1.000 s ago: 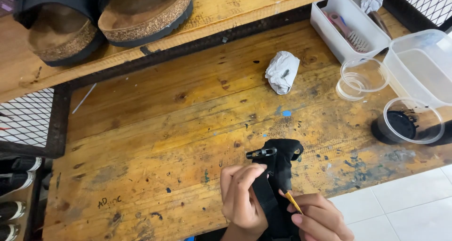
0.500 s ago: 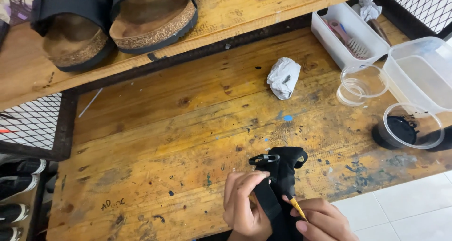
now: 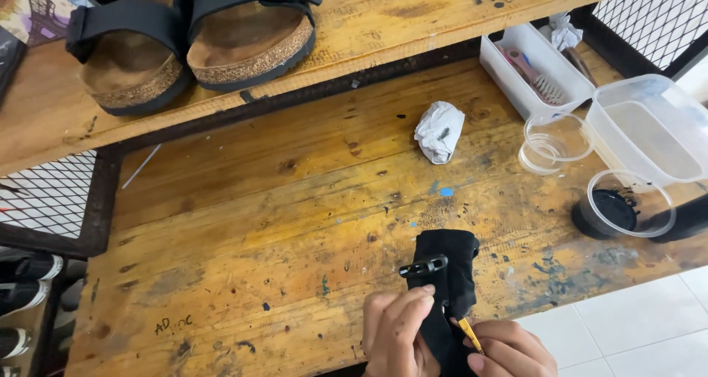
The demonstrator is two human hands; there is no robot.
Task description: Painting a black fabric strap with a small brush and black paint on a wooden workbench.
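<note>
Black strap point(image 3: 447, 274) lies between left hand point(image 3: 394, 333) and right hand point(image 3: 509, 351).

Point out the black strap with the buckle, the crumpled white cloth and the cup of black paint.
black strap point(image 3: 453, 263), head view, on its upper fabric.
crumpled white cloth point(image 3: 439, 131), head view, its middle.
cup of black paint point(image 3: 613, 209), head view, on the paint.

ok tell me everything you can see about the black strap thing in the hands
The black strap looks like matte leather or synthetic, folded over, with a dark metal buckle across its upper part. It lies at the near edge of the worn wooden workbench, its lower end hidden between the hands. The left hand pinches it by the buckle; the right hand holds a thin yellow-handled tool against it.
</note>
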